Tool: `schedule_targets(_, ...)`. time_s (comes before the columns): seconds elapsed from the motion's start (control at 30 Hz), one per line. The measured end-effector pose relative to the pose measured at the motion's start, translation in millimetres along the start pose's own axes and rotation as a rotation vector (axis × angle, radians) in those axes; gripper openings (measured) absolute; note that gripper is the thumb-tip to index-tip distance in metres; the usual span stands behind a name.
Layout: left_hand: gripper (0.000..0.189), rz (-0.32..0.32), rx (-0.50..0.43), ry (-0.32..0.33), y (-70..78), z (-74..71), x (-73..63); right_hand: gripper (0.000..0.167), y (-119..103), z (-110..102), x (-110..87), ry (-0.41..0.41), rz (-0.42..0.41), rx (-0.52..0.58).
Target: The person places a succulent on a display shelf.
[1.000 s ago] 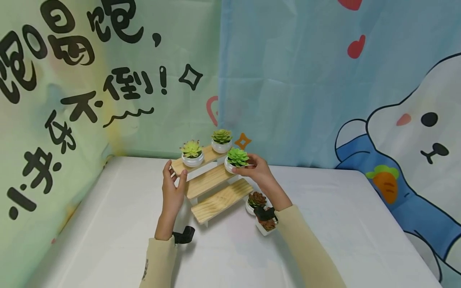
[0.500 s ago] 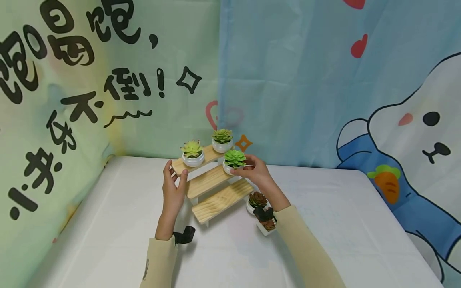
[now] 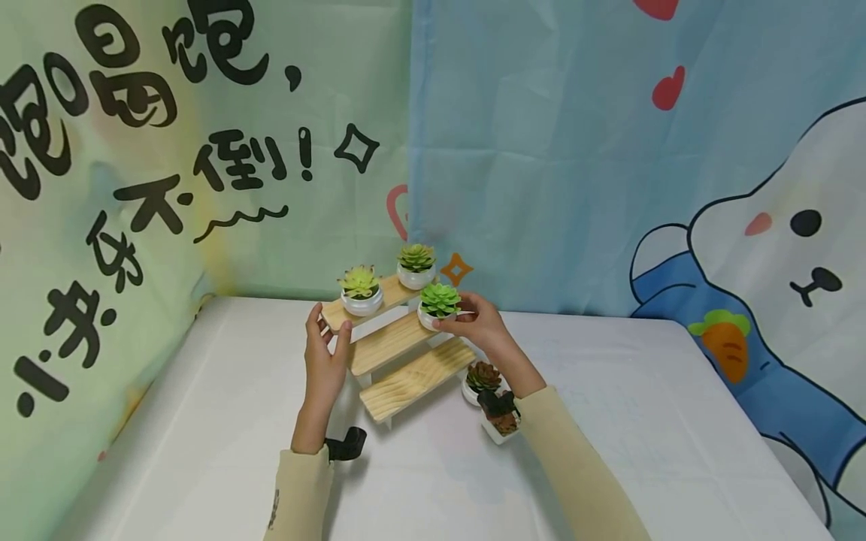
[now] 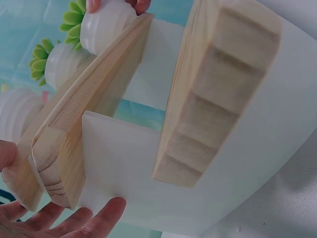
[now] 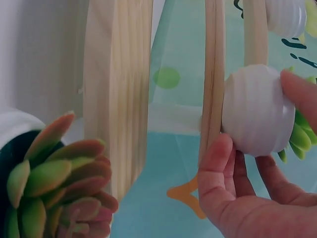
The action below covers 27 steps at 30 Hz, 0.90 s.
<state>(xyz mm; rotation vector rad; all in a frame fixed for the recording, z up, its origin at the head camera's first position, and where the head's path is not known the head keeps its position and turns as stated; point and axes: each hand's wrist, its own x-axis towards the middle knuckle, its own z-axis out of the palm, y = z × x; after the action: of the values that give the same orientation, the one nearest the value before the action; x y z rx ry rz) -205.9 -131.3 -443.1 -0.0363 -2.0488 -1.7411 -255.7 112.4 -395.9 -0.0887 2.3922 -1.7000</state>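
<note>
Left hand (image 3: 326, 362) gripping a 3-step wooden stand (image 3: 418, 378) by its left end, 2 paler succulents (image 3: 361, 282) on the far step (image 3: 390, 292). Bright green succulent (image 3: 440, 298) is on the middle step (image 3: 394, 343), right hand (image 3: 482, 324) pinching its pot (image 5: 256, 111). 2 brownish plants (image 3: 483, 376) near right on the surface (image 3: 237, 421).

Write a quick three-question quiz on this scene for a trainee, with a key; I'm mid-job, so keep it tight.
1. Multiple choice: at which level of the stand is the white pot in the right hand?
A) top
B) middle
C) bottom

2. True or false: the left hand holds the wooden stand at its left side.

3. Count: how many potted plants stand on the top shelf?

Key:
1. B, at the middle shelf.
2. True.
3. Two: the left plant and the right plant.
</note>
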Motion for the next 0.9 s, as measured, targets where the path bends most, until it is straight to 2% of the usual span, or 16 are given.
schedule_targets(0.33, 0.060, -0.010, 0.002, -0.001, -0.6, 1.3, -2.4, 0.072, 3.4, -12.7, -12.8, -0.021, -0.050, 0.009)
schedule_targets(0.9, 0.061, -0.004, 0.020, -0.003, -1.0, 0.7, -2.7, 0.061, 3.0, -33.0, -31.5, 0.017, -0.106, 0.001)
